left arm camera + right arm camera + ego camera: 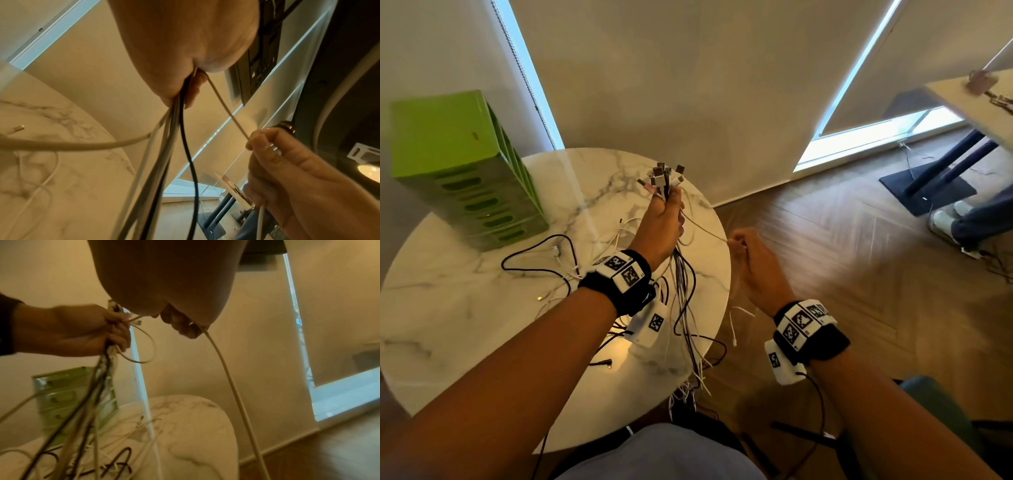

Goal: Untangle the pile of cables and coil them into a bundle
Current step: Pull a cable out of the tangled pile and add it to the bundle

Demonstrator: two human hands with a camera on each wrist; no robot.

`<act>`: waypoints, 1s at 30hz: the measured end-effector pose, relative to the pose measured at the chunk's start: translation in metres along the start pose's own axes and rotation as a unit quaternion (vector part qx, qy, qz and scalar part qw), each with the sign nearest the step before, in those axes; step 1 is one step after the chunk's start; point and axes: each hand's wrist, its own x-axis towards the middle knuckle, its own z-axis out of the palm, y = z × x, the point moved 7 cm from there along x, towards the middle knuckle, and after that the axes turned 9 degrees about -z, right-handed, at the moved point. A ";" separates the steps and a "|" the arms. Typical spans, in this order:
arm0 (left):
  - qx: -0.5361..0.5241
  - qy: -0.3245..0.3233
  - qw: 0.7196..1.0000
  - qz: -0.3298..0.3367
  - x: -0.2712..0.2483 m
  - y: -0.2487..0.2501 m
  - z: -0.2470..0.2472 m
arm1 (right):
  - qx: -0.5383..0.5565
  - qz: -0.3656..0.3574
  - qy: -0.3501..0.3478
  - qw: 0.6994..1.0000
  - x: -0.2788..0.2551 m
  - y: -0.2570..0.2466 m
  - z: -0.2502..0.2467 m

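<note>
My left hand [666,219] is raised over the round marble table [465,308] and grips a bunch of black and white cables [685,291]; their plug ends [664,174] stick up above the fist. The cables hang down to the table and over its near edge. My right hand [743,246], to the right past the table's rim, pinches one white cable [705,230] that runs taut from the left fist. In the left wrist view that white cable [224,110] slants to the right hand [265,146]. In the right wrist view the white cable [230,378] drops below my fingers.
A green slotted box [462,171] stands at the table's far left. Loose black and white cables [544,260] lie on the marble. Wood floor [859,257] lies to the right, with another table's dark base [928,185] and a person's feet [945,219] at far right.
</note>
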 end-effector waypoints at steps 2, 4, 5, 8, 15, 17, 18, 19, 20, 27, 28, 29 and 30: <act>-0.041 -0.011 0.999 -0.002 -0.001 0.002 0.000 | 0.014 0.041 -0.018 0.999 -0.011 0.026 -0.001; -0.079 -0.022 0.997 -0.007 -0.003 0.005 -0.003 | -0.012 0.099 -0.077 0.992 -0.032 0.065 0.002; -0.097 -0.030 0.995 -0.012 -0.004 0.005 -0.004 | -0.036 0.138 -0.125 0.982 -0.045 0.084 0.007; -0.132 -0.066 0.989 -0.027 -0.006 0.004 -0.001 | -0.077 0.201 -0.215 0.953 -0.065 0.099 0.016; -0.135 -0.158 0.976 -0.065 -0.017 0.001 0.033 | 0.139 0.074 -0.175 0.972 -0.003 -0.007 0.034; -0.036 -0.183 0.982 -0.039 -0.023 0.003 0.043 | 0.166 0.067 -0.182 0.967 0.007 -0.023 0.041; 0.039 -0.196 0.980 -0.015 -0.028 0.008 0.048 | 0.183 0.058 -0.161 0.968 0.010 -0.028 0.040; 0.123 -0.201 0.972 0.023 -0.032 0.015 0.053 | 0.213 0.055 -0.129 0.967 0.012 -0.031 0.038; 0.201 -0.199 0.956 0.074 -0.035 0.023 0.058 | 0.256 0.060 -0.097 0.960 0.013 -0.033 0.035; 0.146 -0.246 0.958 0.034 -0.024 0.032 0.068 | 0.324 0.108 -0.053 0.939 0.006 -0.024 0.016; 0.117 -0.266 0.956 0.028 -0.027 0.038 0.072 | 0.308 0.118 -0.078 0.941 0.005 -0.022 0.017; 0.114 -0.276 0.954 0.030 -0.029 0.043 0.077 | 0.294 0.130 -0.099 0.942 0.003 -0.020 0.017; 0.142 -0.279 0.949 0.045 -0.028 0.047 0.082 | 0.281 0.138 -0.111 0.943 0.002 -0.019 0.015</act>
